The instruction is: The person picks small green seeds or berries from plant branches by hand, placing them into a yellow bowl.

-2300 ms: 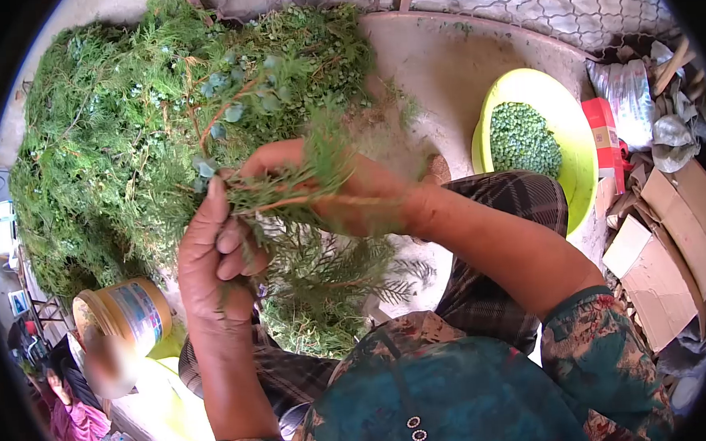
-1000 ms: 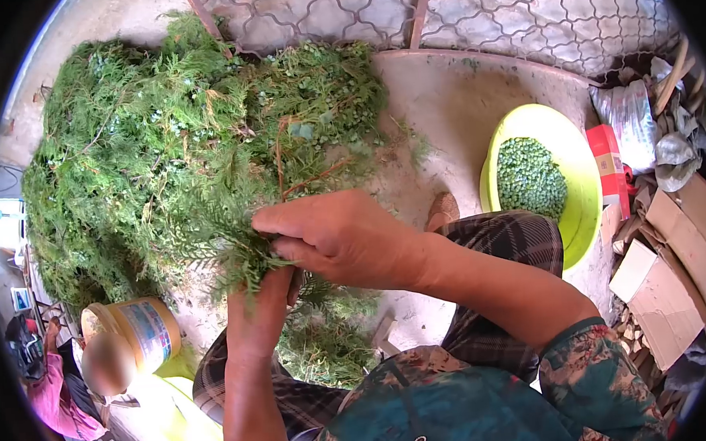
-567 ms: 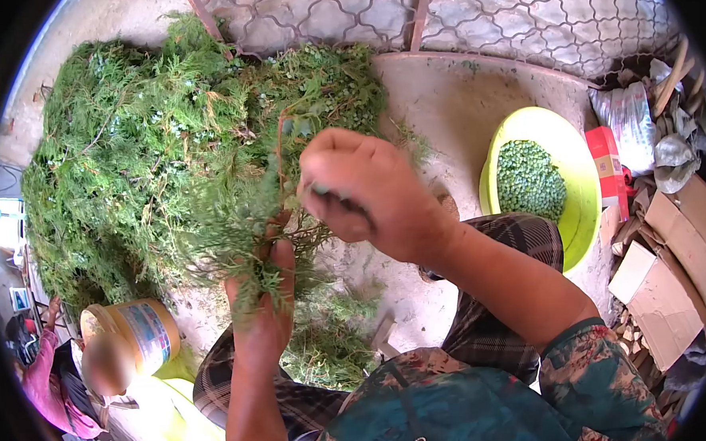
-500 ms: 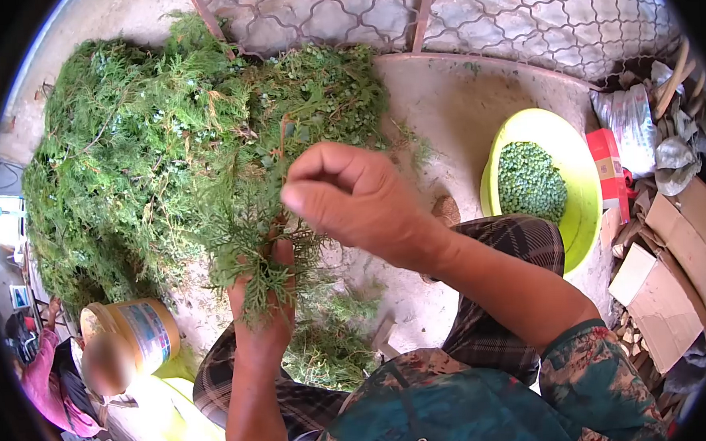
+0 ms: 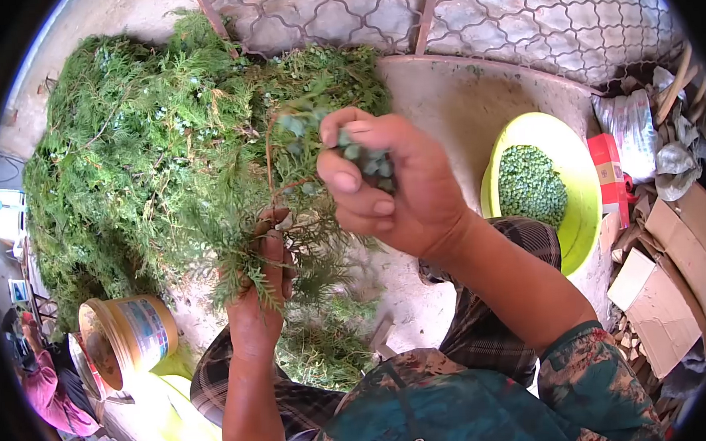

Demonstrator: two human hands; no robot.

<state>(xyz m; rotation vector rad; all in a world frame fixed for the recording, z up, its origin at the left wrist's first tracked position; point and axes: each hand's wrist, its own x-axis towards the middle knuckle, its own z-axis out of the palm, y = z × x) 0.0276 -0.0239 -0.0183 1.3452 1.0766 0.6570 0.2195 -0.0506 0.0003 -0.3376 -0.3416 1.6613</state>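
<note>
My left hand (image 5: pixel 262 289) is closed around the stem of a leafy evergreen branch (image 5: pixel 246 246), holding it upright in front of my lap. Thin brown twigs rise from it toward a sprig tip with small green cones. My right hand (image 5: pixel 423 181) is beside that tip, fingers curled over several small blue-green cones (image 5: pixel 372 165) visible in the palm. Whether the thumb and forefinger also pinch the sprig is hard to make out. To the right, a yellow-green basin (image 5: pixel 585 228) holds a heap of similar green cones (image 5: pixel 531 183).
A big pile of cut evergreen branches (image 5: pixel 135 168) covers the left and back. A tipped bucket (image 5: pixel 147 331) lies at left, near a person in a pink sleeve (image 5: pixel 51 396). Flattened cardboard (image 5: pixel 664 300) and a red box (image 5: pixel 609 177) stand right. Metal lattice (image 5: pixel 502 21) runs behind.
My right hand has turned, so the cones in its palm now show, and it has moved slightly right. My left hand still grips the branch. The person at left has shifted, uncovering the bucket's mouth.
</note>
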